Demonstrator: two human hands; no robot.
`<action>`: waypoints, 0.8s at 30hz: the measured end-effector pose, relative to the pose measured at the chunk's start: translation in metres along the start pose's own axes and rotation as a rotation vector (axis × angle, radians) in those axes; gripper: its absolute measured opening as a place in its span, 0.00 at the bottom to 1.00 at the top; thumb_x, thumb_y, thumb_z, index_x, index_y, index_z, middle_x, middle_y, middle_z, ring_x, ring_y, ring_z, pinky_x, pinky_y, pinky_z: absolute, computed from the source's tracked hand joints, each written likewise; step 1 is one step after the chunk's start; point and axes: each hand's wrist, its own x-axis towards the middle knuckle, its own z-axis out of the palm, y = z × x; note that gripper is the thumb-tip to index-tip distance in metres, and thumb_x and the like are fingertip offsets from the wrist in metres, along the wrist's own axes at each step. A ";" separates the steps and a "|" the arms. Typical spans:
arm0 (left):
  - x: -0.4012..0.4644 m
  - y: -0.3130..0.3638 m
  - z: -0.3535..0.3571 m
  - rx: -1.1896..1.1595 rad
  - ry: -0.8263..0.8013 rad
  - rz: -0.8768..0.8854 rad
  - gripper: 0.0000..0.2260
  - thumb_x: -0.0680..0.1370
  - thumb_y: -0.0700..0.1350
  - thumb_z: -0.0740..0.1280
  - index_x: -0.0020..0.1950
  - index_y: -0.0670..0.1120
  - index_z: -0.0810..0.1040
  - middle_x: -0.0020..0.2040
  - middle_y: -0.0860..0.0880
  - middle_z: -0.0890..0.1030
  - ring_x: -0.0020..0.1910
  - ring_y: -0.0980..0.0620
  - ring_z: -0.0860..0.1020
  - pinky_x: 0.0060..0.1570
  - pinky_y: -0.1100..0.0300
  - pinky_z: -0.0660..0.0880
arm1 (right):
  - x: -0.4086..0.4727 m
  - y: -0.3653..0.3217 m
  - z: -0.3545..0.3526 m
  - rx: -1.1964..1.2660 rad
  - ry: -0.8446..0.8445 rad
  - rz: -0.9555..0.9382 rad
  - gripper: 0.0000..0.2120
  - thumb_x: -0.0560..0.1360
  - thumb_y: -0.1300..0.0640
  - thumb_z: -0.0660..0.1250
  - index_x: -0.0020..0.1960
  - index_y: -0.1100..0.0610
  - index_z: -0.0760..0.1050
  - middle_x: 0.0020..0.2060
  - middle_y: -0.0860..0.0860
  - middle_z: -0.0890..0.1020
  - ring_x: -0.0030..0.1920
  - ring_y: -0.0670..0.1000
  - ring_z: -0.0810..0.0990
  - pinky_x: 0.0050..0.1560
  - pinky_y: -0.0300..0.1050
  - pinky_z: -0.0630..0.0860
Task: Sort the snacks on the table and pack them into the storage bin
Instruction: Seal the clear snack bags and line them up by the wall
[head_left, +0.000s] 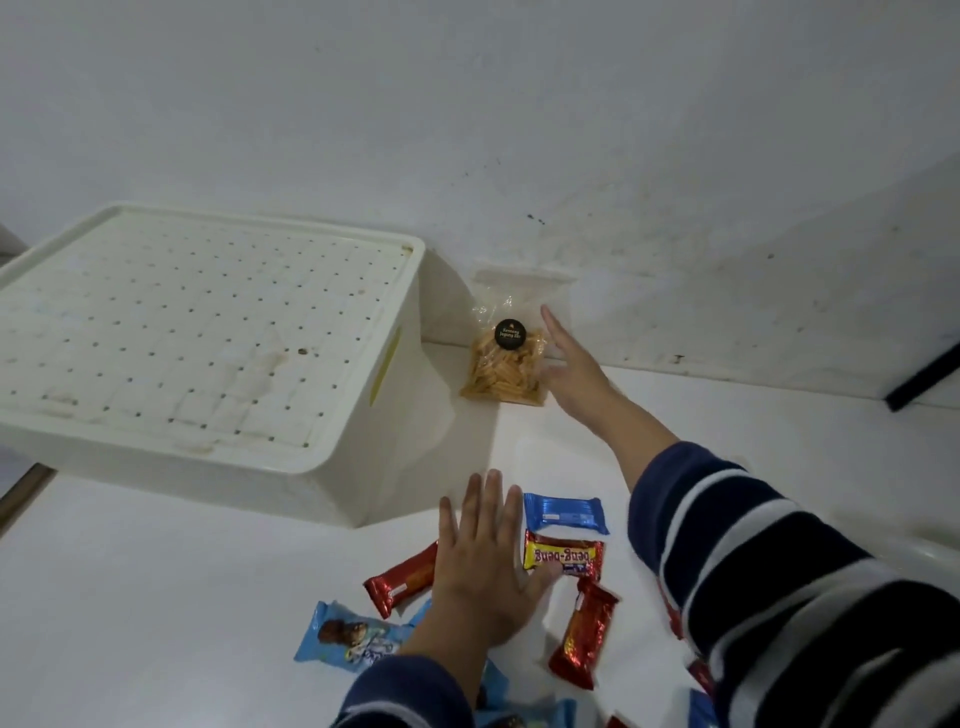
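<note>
A cream storage bin with its perforated lid on stands at the left of the white table. A clear bag of yellow stick snacks leans against the wall right of the bin. My right hand is open, reaching just right of that bag, fingers at its side. My left hand hovers flat and open over the wrapped snacks near me: a blue bar, a yellow-red Beng-Beng bar, two red bars and a light blue pack.
The white wall stands close behind the table. A dark strip runs at the far right. More red and blue wrappers lie partly hidden under my right sleeve. The table's left edge is beside the bin.
</note>
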 end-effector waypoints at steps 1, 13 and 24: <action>0.001 0.000 0.000 -0.005 -0.001 -0.007 0.42 0.68 0.73 0.33 0.75 0.50 0.30 0.74 0.46 0.27 0.72 0.45 0.26 0.70 0.41 0.30 | -0.009 0.001 -0.006 -0.049 -0.011 0.016 0.32 0.79 0.67 0.59 0.76 0.43 0.56 0.75 0.49 0.61 0.72 0.50 0.63 0.64 0.38 0.63; -0.003 0.049 -0.043 -0.364 0.097 -0.085 0.26 0.81 0.58 0.52 0.77 0.47 0.57 0.78 0.46 0.53 0.77 0.46 0.52 0.74 0.47 0.53 | -0.154 0.051 -0.095 -0.381 -0.017 0.191 0.17 0.78 0.64 0.58 0.62 0.50 0.76 0.62 0.52 0.74 0.58 0.51 0.75 0.53 0.40 0.72; 0.004 0.209 -0.029 -0.604 0.183 -0.108 0.28 0.74 0.61 0.63 0.69 0.48 0.66 0.64 0.47 0.73 0.63 0.45 0.72 0.60 0.51 0.71 | -0.157 0.101 -0.174 -0.466 0.029 0.228 0.20 0.79 0.62 0.58 0.70 0.52 0.68 0.70 0.55 0.68 0.65 0.55 0.72 0.59 0.42 0.70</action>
